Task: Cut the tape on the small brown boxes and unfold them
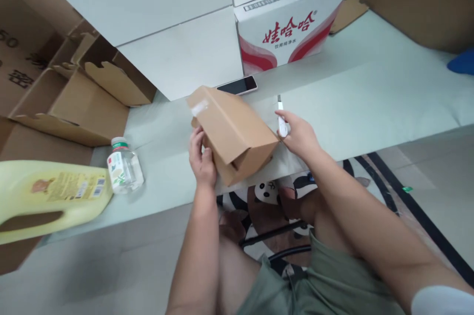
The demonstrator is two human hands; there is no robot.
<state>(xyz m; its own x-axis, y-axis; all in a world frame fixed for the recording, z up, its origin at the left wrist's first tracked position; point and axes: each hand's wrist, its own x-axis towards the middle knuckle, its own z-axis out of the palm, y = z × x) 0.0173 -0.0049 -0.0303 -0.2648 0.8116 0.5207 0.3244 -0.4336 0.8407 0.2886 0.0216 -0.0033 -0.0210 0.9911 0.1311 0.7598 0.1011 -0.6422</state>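
A small brown cardboard box (237, 132) is tilted over the near edge of the table, with a strip of clear tape on its upper left end and a gap along its near side. At its left end, my left hand (203, 157) grips it with curled fingers, some hidden behind the cardboard. My right hand (299, 132) is closed round a white utility knife (282, 120), its blade tip pointing away from me. The hand is right by the box's right corner; whether they touch I cannot tell.
Behind the box lies a phone (242, 85) before white cartons (185, 48) and a red-printed carton (289, 28). To the left stand a clear bottle (125, 167), a yellow jug (55, 196) and open cardboard boxes (85, 102). The table (370, 93) extends right.
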